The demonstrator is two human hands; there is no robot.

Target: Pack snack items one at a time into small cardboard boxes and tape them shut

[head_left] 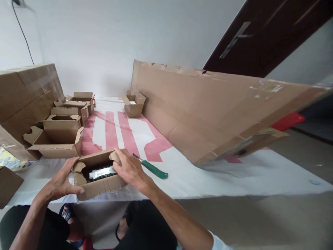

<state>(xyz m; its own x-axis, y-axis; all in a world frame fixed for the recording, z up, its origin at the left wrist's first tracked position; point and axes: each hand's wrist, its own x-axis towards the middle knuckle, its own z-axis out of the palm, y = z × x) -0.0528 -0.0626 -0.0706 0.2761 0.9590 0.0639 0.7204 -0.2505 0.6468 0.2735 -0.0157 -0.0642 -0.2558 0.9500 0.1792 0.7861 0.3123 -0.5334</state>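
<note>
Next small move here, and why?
Probably lift the silver tube out with the right hand: the small box is open, the tube lies exposed beside that hand, and the left hand holds the box's other end.

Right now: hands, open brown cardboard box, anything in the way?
Left hand, right hand on opposite ends of box. Silvery tube inside. Possible snag: green-handled knife near right wrist.

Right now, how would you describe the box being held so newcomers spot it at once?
On the white cloth, find the near edge left of the green-handled knife. There, an open cardboard box sits between the left hand and right hand. Unlike the row of boxes beyond, this one is held and shows a silvery tube inside.
</note>
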